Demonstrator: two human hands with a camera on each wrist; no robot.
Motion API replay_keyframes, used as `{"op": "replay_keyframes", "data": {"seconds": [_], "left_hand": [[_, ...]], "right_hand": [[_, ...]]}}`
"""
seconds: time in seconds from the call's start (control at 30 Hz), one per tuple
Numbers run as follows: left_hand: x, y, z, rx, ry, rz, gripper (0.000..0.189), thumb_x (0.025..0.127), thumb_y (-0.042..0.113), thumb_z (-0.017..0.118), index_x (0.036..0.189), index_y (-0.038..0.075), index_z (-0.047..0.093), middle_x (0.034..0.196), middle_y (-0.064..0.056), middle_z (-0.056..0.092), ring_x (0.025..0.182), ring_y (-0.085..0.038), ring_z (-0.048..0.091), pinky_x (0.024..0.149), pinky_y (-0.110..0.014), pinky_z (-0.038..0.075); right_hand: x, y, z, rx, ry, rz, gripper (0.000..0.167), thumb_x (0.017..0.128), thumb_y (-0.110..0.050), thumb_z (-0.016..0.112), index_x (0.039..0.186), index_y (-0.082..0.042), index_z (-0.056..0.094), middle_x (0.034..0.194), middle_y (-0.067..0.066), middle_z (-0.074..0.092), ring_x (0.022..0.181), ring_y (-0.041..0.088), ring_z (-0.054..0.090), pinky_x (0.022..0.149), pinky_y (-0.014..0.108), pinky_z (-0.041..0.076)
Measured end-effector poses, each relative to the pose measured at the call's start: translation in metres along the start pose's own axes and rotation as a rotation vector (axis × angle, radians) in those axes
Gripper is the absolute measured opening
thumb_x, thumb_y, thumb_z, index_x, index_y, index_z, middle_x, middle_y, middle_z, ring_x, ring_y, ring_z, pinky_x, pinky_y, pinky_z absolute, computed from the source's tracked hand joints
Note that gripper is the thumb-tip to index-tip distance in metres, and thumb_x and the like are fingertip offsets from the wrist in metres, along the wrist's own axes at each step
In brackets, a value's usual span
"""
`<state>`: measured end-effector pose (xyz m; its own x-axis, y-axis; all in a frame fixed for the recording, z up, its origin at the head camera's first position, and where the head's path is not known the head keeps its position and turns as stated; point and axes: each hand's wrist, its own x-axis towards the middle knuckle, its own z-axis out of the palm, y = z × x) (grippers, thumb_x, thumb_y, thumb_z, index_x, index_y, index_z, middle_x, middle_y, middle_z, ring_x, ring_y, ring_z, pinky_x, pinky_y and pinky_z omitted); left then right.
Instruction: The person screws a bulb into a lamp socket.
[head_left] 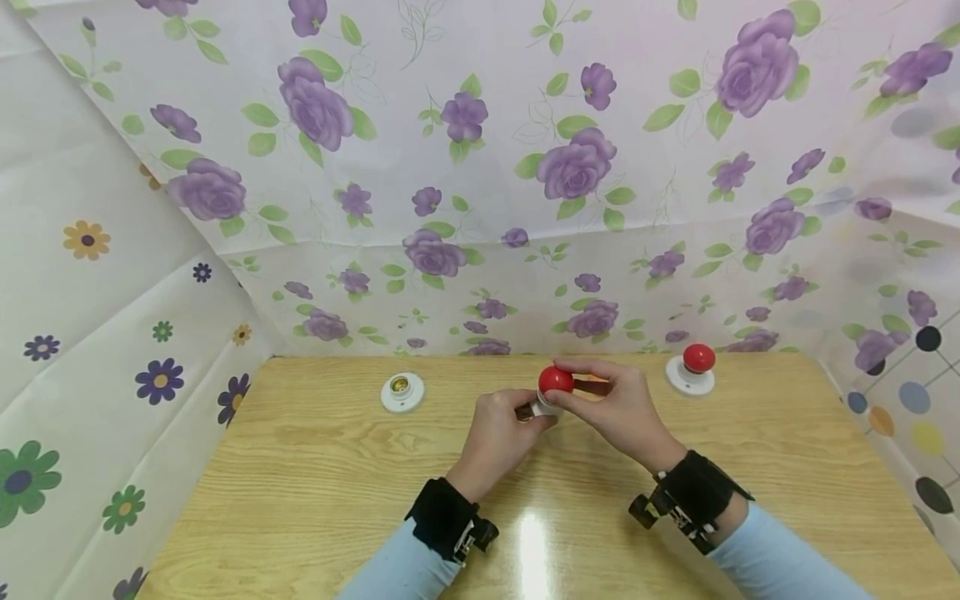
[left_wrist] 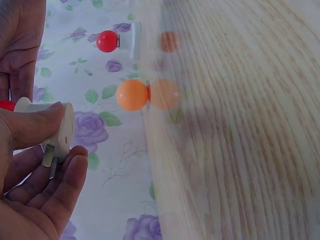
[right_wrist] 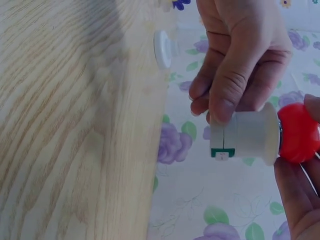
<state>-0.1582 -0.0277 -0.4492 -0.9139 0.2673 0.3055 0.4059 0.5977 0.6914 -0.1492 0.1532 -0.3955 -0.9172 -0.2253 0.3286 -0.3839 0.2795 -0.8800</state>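
Note:
Above the table, my left hand (head_left: 498,429) grips a white plug-in bulb socket (right_wrist: 245,137) by its base end. Two flat metal prongs (left_wrist: 48,155) stick out of that base in the left wrist view. A round red bulb (head_left: 556,380) sits in the socket's other end. My right hand (head_left: 618,408) holds this bulb between the thumb and the fingers. The bulb's own base is hidden inside the socket. Just behind the right hand, an orange ball-shaped bulb (left_wrist: 132,95) rests on the table, largely covered by the fingers in the head view.
To the left on the wooden table (head_left: 315,500) stands a round white lamp base (head_left: 402,393) with a bare brass socket. Another white base (head_left: 690,379) at the right carries a red bulb (head_left: 699,357). A flowered cloth (head_left: 465,192) hangs behind the table's back edge.

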Motion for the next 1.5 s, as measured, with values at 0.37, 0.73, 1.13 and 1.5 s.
{"op": "replay_keyframes", "data": {"seconds": [0.37,0.73,1.13,1.5], "left_hand": [[0.002,0.001,0.001,-0.004,0.005,0.001,0.024,0.081,0.03,0.073,0.102,0.018,0.073,0.086,0.005,0.072,0.069,0.002,0.06,0.059,-0.012,0.048],[0.003,0.001,-0.002,0.0,0.006,0.013,0.02,0.081,0.028,0.073,0.1,0.021,0.073,0.091,0.006,0.072,0.081,-0.002,0.065,0.068,-0.016,0.052],[0.002,-0.001,-0.002,0.008,-0.006,0.004,0.019,0.081,0.027,0.073,0.099,0.021,0.073,0.089,0.006,0.072,0.079,0.0,0.064,0.066,-0.015,0.051],[0.001,0.0,-0.001,0.01,-0.013,-0.005,0.024,0.081,0.029,0.073,0.103,0.019,0.073,0.093,0.006,0.072,0.081,-0.003,0.065,0.068,-0.015,0.052]], "right_hand": [[-0.001,0.001,0.003,-0.064,0.094,-0.056,0.041,0.074,-0.021,0.079,0.113,-0.015,0.066,0.117,0.004,0.066,0.108,0.019,0.061,0.085,0.044,0.053],[0.004,-0.001,-0.009,0.01,-0.153,0.003,0.045,0.084,-0.019,0.07,0.127,-0.016,0.058,0.13,0.001,0.057,0.119,0.022,0.055,0.095,0.047,0.047],[0.006,0.027,-0.008,0.005,-0.14,-0.037,0.042,0.082,-0.027,0.071,0.123,-0.027,0.06,0.128,-0.004,0.06,0.116,0.015,0.057,0.091,0.039,0.051],[0.003,0.016,-0.007,0.009,-0.095,-0.004,0.04,0.08,-0.02,0.073,0.12,-0.022,0.064,0.123,0.0,0.063,0.113,0.019,0.059,0.088,0.039,0.052]]}}
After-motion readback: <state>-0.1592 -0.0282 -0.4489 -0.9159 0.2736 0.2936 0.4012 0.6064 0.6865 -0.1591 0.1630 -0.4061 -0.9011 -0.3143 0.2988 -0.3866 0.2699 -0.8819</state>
